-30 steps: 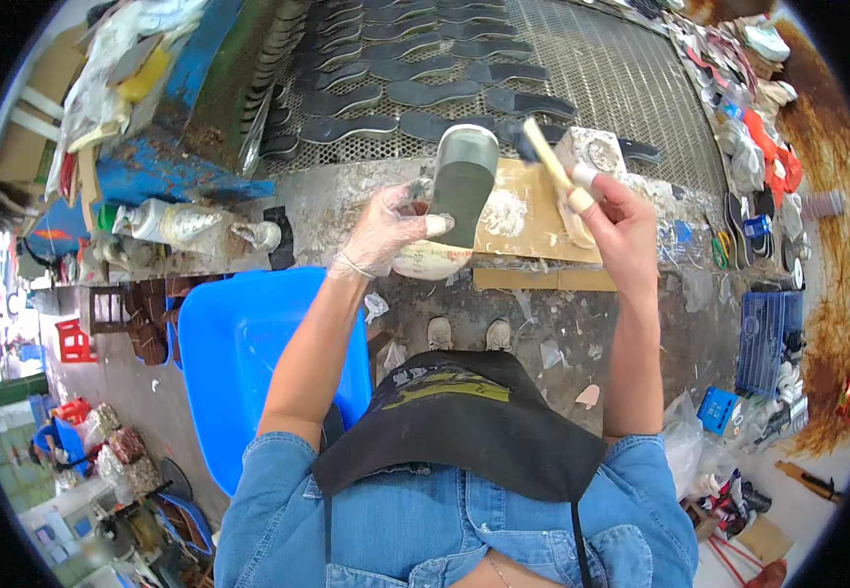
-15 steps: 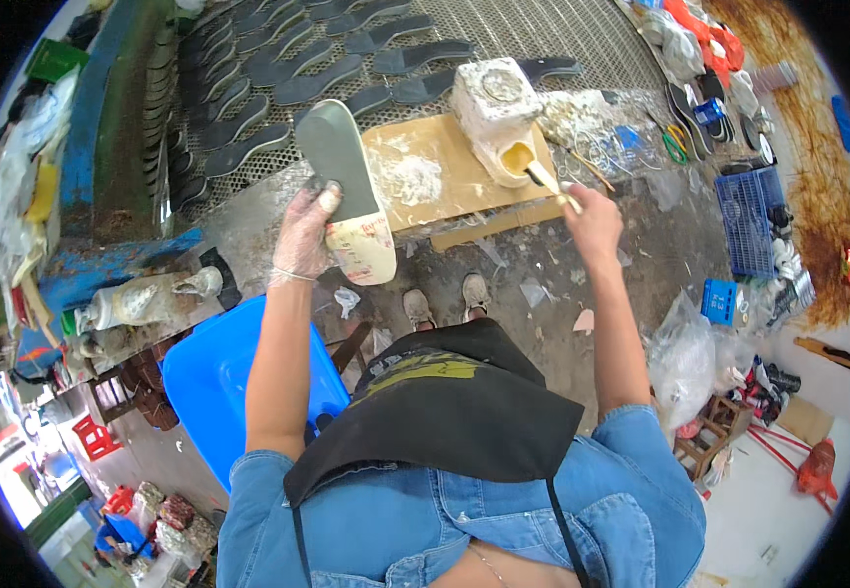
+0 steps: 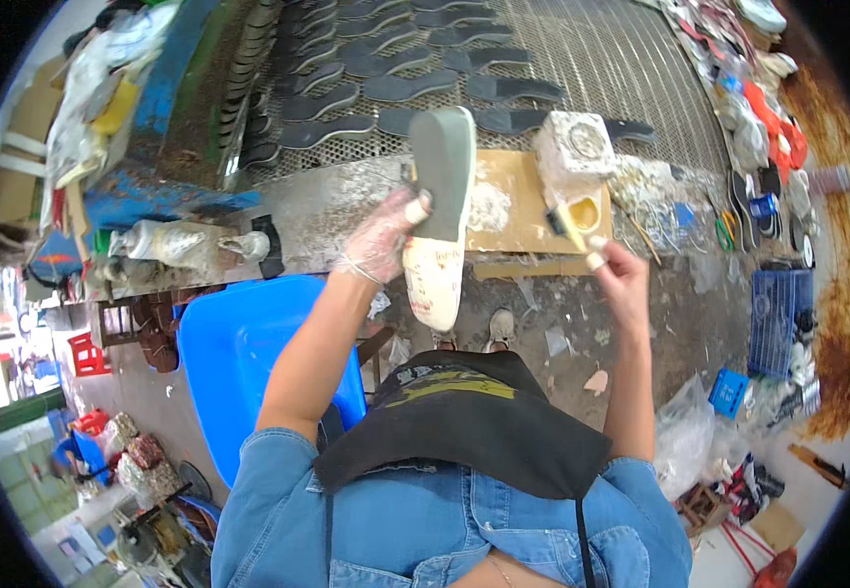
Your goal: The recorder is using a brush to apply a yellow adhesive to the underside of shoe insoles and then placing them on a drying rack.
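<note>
My left hand (image 3: pixel 382 237), in a thin clear glove with a band at the wrist, grips a shoe last (image 3: pixel 433 279) with a grey sole piece (image 3: pixel 442 157) along its face. The last stands nearly upright in view, its cream end toward me. My right hand (image 3: pixel 625 282) is closed around the pale handle of a brush (image 3: pixel 574 233). Dark bristles point left, just beside the yellow-lined mouth of a glue pot (image 3: pixel 584 212). Crusted white block-like housing (image 3: pixel 576 145) joins the pot. Both stand on a brown board (image 3: pixel 503 230) smeared white.
Rows of dark soles (image 3: pixel 396 88) lie on a metal mesh (image 3: pixel 601 59) beyond the board. A blue chair (image 3: pixel 249 343) stands at my left. Green-handled scissors (image 3: pixel 725 230) lie on the bench at right, above a blue crate (image 3: pixel 778 318). A crusted bottle (image 3: pixel 175 243) lies at left.
The brush has come out of the glue pot and shifted left of its mouth. The last has turned more upright. The whole view has shifted, with the bench appearing further right and lower.
</note>
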`<state>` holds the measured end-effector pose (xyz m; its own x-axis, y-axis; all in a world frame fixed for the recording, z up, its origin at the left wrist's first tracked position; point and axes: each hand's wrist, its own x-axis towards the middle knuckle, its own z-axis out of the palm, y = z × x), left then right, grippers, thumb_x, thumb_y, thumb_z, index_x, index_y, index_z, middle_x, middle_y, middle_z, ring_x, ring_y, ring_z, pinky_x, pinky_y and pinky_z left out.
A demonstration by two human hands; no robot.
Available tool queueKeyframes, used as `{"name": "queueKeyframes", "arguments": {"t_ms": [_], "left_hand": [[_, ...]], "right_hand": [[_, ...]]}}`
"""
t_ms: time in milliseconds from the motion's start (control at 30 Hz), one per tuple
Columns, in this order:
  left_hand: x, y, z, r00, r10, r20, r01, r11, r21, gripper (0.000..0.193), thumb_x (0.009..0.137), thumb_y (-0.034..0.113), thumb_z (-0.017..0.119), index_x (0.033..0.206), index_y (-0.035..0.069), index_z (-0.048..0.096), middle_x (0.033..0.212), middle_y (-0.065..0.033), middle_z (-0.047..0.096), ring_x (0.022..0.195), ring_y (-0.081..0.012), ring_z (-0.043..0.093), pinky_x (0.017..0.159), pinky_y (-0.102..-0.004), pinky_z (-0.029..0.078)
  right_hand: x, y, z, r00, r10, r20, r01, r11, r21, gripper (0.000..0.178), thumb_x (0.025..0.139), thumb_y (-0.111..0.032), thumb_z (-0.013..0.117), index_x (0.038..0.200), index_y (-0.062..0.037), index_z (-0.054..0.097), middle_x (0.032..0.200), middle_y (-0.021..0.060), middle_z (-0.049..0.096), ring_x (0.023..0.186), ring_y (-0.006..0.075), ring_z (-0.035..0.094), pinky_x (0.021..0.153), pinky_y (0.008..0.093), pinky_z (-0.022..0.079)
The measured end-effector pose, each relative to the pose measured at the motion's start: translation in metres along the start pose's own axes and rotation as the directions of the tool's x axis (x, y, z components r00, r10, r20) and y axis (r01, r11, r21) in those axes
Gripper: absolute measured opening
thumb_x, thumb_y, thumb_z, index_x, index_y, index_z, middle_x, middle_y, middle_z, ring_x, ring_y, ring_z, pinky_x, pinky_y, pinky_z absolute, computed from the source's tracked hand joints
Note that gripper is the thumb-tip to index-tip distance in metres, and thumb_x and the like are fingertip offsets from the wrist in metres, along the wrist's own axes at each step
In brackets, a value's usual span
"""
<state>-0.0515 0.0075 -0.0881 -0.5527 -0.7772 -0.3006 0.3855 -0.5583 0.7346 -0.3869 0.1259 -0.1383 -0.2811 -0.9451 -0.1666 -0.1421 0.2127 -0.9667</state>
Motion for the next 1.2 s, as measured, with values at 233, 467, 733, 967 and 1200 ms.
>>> {"name": "queueKeyframes", "arguments": {"t_ms": [233, 467, 733, 967, 1200], "left_hand": [[-0.026, 0.019, 0.011, 0.979, 0.073, 0.192, -0.056, 0.994, -0.093, 0.057, 0.086, 0.022, 0.068, 0.131, -0.005, 0.046, 0.117, -0.0141, 0.062, 0.105, -0.0219, 0.064, 0.09, -0.0357, 0.054], [-0.038, 0.024, 0.016, 0.967, 0.087, 0.238, -0.057, 0.99, -0.13, 0.06, 0.086, 0.027, 0.068, 0.131, -0.005, 0.046, 0.117, -0.0145, 0.062, 0.103, -0.0205, 0.065, 0.088, -0.0336, 0.054], [-0.038, 0.033, 0.023, 0.985, 0.111, 0.132, -0.091, 0.984, -0.153, 0.054, 0.092, 0.027, 0.062, 0.132, -0.005, 0.044, 0.118, -0.0147, 0.061, 0.105, -0.0211, 0.064, 0.09, -0.0355, 0.054], [-0.031, 0.048, 0.022, 0.98, 0.128, 0.15, -0.095, 0.973, -0.209, 0.045, 0.092, 0.028, 0.062, 0.122, -0.005, 0.053, 0.106, -0.0134, 0.065, 0.09, -0.0191, 0.068, 0.075, -0.0322, 0.059], [-0.031, 0.087, 0.034, 0.997, 0.066, -0.042, -0.053, 0.967, 0.25, 0.043, 0.081, 0.017, 0.075, 0.113, -0.007, 0.057, 0.098, -0.0117, 0.067, 0.079, -0.0185, 0.069, 0.069, -0.0309, 0.059]], "right_hand": [[0.011, -0.141, 0.055, 0.922, -0.386, 0.011, 0.386, 0.922, 0.019, 0.029, 0.082, -0.002, 0.071, 0.111, -0.0003, 0.068, 0.086, -0.0034, 0.064, 0.066, 0.0004, 0.046, 0.057, 0.0163, 0.034], [0.018, -0.157, 0.072, 0.908, -0.416, 0.051, 0.415, 0.909, 0.023, 0.03, 0.079, -0.005, 0.074, 0.109, -0.0006, 0.069, 0.076, -0.0056, 0.058, 0.061, 0.0005, 0.042, 0.053, 0.0181, 0.031], [-0.005, -0.158, 0.08, 0.905, -0.407, 0.123, 0.413, 0.91, -0.031, 0.028, 0.078, -0.005, 0.075, 0.106, -0.0016, 0.071, 0.076, -0.0038, 0.057, 0.065, 0.003, 0.046, 0.056, 0.0195, 0.035], [-0.029, -0.161, 0.076, 0.852, -0.458, 0.255, 0.504, 0.85, -0.156, 0.03, 0.073, -0.01, 0.077, 0.102, -0.0014, 0.072, 0.073, 0.0015, 0.057, 0.062, 0.0077, 0.049, 0.056, 0.0238, 0.036], [-0.021, -0.176, 0.075, 0.808, -0.574, 0.135, 0.578, 0.726, -0.373, 0.029, 0.072, -0.008, 0.076, 0.099, 0.0018, 0.069, 0.073, 0.0039, 0.057, 0.061, 0.011, 0.051, 0.054, 0.0258, 0.038]]}}
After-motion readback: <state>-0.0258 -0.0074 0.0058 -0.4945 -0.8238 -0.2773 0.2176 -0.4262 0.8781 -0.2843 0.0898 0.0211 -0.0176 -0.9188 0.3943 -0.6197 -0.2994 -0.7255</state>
